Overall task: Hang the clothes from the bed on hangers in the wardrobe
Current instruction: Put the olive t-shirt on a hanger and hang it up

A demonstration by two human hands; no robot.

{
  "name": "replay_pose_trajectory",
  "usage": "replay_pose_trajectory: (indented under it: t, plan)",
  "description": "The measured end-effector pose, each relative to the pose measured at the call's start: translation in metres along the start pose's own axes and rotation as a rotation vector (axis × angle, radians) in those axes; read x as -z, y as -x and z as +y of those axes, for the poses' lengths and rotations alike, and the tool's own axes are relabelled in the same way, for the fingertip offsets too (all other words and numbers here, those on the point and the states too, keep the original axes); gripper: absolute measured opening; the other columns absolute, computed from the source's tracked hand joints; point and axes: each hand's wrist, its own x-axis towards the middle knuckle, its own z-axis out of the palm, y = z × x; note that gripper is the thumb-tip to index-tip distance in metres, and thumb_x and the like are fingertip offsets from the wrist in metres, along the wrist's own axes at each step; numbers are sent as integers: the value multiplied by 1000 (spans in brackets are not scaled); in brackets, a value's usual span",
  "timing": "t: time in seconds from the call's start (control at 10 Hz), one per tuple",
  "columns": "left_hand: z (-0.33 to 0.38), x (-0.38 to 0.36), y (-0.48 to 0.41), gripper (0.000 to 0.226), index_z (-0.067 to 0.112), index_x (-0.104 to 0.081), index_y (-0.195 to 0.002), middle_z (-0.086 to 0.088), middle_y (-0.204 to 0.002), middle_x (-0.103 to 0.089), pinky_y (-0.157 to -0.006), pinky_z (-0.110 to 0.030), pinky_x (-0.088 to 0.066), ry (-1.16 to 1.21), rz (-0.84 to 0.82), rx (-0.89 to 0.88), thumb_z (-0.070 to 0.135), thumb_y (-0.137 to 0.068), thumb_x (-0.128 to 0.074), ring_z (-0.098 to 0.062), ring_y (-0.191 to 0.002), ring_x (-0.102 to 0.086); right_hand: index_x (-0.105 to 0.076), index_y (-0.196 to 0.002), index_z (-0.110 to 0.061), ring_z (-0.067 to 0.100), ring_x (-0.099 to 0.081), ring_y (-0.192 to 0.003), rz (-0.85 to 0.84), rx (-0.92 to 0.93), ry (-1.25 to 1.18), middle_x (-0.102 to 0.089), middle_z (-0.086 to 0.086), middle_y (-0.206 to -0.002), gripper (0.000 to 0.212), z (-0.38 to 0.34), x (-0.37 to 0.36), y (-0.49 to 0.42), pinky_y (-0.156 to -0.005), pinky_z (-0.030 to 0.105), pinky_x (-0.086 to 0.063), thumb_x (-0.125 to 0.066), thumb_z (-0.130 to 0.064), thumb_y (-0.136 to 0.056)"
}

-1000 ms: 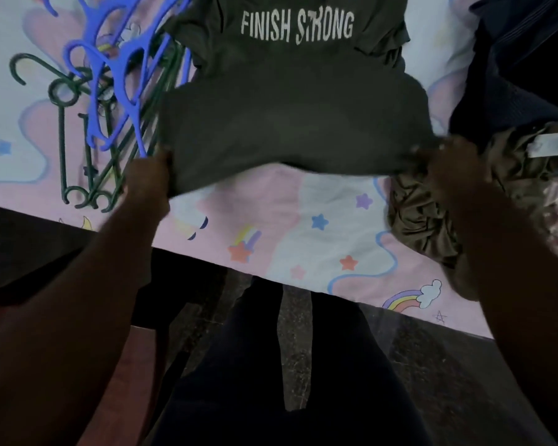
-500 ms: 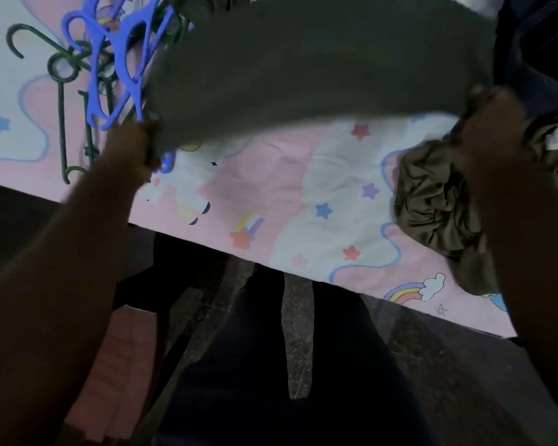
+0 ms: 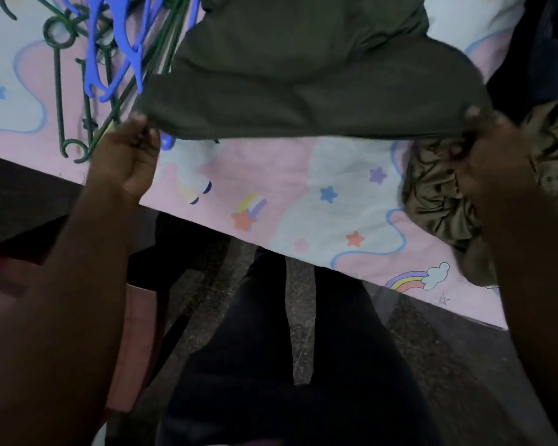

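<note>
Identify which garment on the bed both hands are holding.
The dark olive garment, stretched by its edge between the left hand and right hand; the brown garment and navy garment lie bunched nearby.

Light: dim overall, we only get a soft glow on the bedsheet.
Shadows: floor nearly black.
Blur: our right hand looks smeared.

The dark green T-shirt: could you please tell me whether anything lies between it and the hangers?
Nothing visible does. The left hand and right hand pinch the hem of the T-shirt, and the hangers lie directly beside it on the bed, its left edge over some of them. The wardrobe is out of view.
</note>
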Motion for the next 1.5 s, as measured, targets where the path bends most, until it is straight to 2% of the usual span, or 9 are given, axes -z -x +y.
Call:
replay_pose_trajectory:
  t: [0.1, 0.2, 0.4, 0.5, 0.6, 0.7, 0.9, 1.1, 1.5]
  plan:
    - [-34, 35, -4, 23, 5, -75, -74, -3, -79, -74, -78, -19, -54, -560, 19, -65, -14, -63, -67, -11, -76, -70, -62, -110, -3, 16, -57, -62, -21, -84, 177, -58, 5, -81, 34, 24, 1, 8, -59, 28, -50, -47, -31, -98]
    - [-57, 46, -4, 26, -5, -69, -106, -5, -91, -74, -84, -23, -53, -727, 111, -3, -10, -81, -66, -13, -83, -68, -51, -80, -23, 12, -51, -52, 44, -224, 98, -58, -1, -78, 18, 41, -5, 15, -48, 23, -49, -57, -21, -97]
    - [-58, 39, 1, 6, 2, -65, -83, -13, -79, -61, -68, -22, -57, -701, 319, -132, 1, -88, -65, -16, -62, -65, -49, -79, -21, 12, -50, -47, 133, -30, 479, -50, 7, -67, 17, 47, -5, 16, -50, 27, -49, -57, -22, -95]
    - [-57, 51, -5, 26, 0, -61, -109, -21, -93, -62, -61, -27, -58, -809, 384, -12, 9, -86, -70, -21, -60, -62, -62, -104, -11, 32, -65, -93, 158, -30, 653, -67, 17, -101, 28, 51, 2, 12, -84, 42, -50, -60, -33, -87]
    - [-59, 60, -5, 54, 7, -57, -123, -19, -110, -67, -81, -36, -55, -1299, 420, -78, 31, -78, -74, -32, -86, -67, -60, -113, -2, 39, -57, -109, 206, 133, 745, -64, 22, -114, 38, 47, -1, 21, -90, 40, -42, -52, -28, -86]
    - [-73, 45, 5, 36, 7, -61, -119, -18, -117, -59, -86, -33, -47, -1546, 285, -412, 20, -86, -66, -32, -97, -63, -65, -109, -8, 37, -60, -107, 163, 273, 748, -66, 18, -112, 34, 41, -28, 35, -90, 38, -42, -50, -28, -87]
    - [-104, 14, -10, 47, 6, -61, -122, -23, -119, -52, -91, -43, -45, -1868, -127, -505, 23, -80, -71, -41, -110, -52, -68, -112, -4, 35, -65, -102, -349, 447, 719, -69, 18, -109, 35, 46, -145, 71, -92, 35, -44, -58, -22, -84]
    - [-91, 8, -24, 21, 10, -67, -106, -17, -114, -60, -84, -41, -46, -1948, -24, -408, 13, -87, -58, -39, -106, -56, -64, -117, -6, 37, -53, -111, -492, 501, 842, -57, 18, -121, 30, 44, -211, 78, -96, 37, -38, -61, -13, -87]
    - [-29, 31, -41, 28, 8, -60, -114, -8, -110, -66, -74, -25, -38, -1354, 414, -389, 26, -92, -62, -23, -100, -62, -65, -119, -8, 32, -60, -107, -467, 380, 731, -61, 15, -119, 34, 38, -247, 73, -93, 31, -41, -68, -18, -87]
